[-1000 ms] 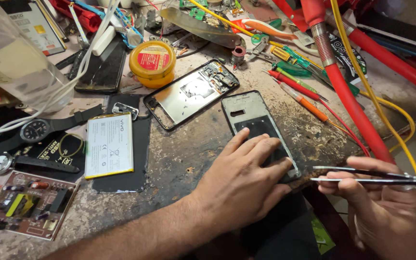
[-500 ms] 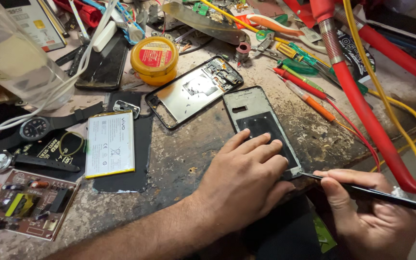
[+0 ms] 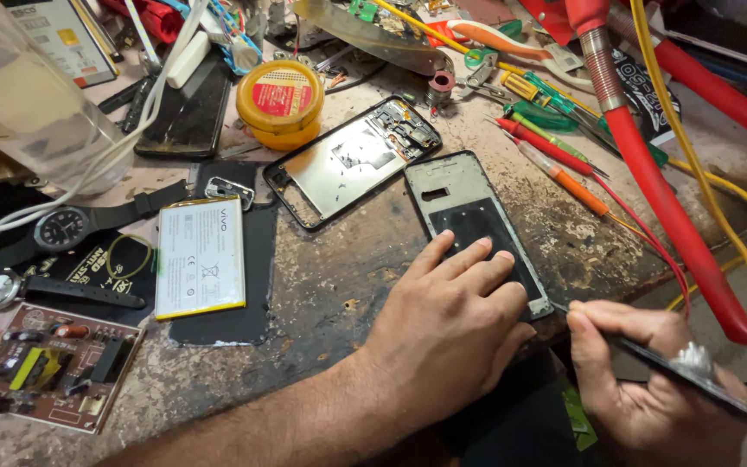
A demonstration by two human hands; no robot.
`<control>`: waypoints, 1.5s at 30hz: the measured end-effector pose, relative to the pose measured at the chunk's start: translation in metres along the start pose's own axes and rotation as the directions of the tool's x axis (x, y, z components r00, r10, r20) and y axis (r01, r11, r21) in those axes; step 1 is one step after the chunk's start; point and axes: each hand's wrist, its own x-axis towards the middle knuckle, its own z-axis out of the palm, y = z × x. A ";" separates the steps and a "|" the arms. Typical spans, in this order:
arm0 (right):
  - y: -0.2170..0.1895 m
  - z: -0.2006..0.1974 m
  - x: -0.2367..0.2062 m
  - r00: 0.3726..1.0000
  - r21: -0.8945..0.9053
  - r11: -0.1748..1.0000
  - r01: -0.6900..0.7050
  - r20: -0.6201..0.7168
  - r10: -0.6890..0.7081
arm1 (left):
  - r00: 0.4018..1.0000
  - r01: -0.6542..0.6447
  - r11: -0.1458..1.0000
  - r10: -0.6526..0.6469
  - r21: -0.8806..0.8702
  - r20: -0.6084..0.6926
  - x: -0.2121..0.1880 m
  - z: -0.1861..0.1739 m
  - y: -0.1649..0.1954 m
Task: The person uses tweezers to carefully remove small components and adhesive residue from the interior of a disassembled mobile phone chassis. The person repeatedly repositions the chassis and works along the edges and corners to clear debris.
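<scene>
The left hand (image 3: 451, 324) lay flat, fingers spread, on the phone panel (image 3: 475, 227) at the bench's (image 3: 347, 277) near edge. The right hand (image 3: 641, 372) pinched dark tweezers (image 3: 693, 380), tip at the panel's lower corner. An open phone frame (image 3: 352, 160), white battery (image 3: 201, 257) and lidded yellow tin (image 3: 283, 102) lay beyond; a red hose (image 3: 659, 190) ran alongside.

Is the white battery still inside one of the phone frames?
No, the white battery lies alone on a black sheet, left of both frames.
</scene>
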 end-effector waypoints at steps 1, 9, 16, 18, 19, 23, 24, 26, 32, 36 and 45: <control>-0.001 0.001 -0.001 0.999 0.033 0.999 0.037 -0.007 -0.036 | 1.000 0.008 1.000 -0.008 -0.004 0.000 0.000 0.000 0.000; 0.012 0.013 -0.005 0.981 0.238 0.952 0.193 -0.057 -0.185 | 1.000 0.001 1.000 -0.001 -0.018 0.000 -0.001 0.001 0.000; 0.019 0.016 0.007 0.994 0.183 0.977 0.107 0.019 -0.112 | 0.999 -0.023 1.000 0.023 0.009 -0.032 -0.003 0.001 -0.001; 0.019 0.010 0.017 0.992 0.176 0.982 0.069 0.092 -0.086 | 1.000 -0.008 1.000 0.008 -0.003 -0.026 -0.004 0.002 0.001; 0.019 0.004 0.021 0.984 0.252 0.966 0.055 0.149 -0.095 | 1.000 -0.002 1.000 0.001 -0.004 -0.024 -0.004 0.002 0.001; 0.008 -0.012 0.028 0.968 0.215 0.973 0.085 0.211 -0.132 | 1.000 -0.001 1.000 0.000 0.018 0.008 -0.003 0.000 -0.002; 0.005 -0.012 0.029 0.975 0.112 0.988 0.111 0.181 -0.130 | 1.000 -0.005 1.000 0.005 0.018 0.005 -0.003 0.000 -0.001; 0.003 0.004 0.039 0.981 0.154 0.983 0.104 0.145 -0.127 | 1.000 -0.015 1.000 0.015 0.021 0.002 -0.002 0.000 0.001; 0.031 0.021 0.051 0.989 0.379 0.921 -0.087 0.146 0.034 | 1.000 -0.024 0.999 0.024 0.025 -0.005 -0.004 -0.002 0.002; 0.046 0.000 0.015 0.993 0.437 0.897 -0.069 0.114 0.021 | 1.000 -0.017 1.000 0.017 0.014 -0.002 -0.005 -0.001 0.001; 0.029 -0.012 0.000 0.992 0.253 0.967 0.000 0.120 -0.032 | 1.000 -0.008 1.000 0.008 -0.002 0.019 -0.004 -0.003 0.000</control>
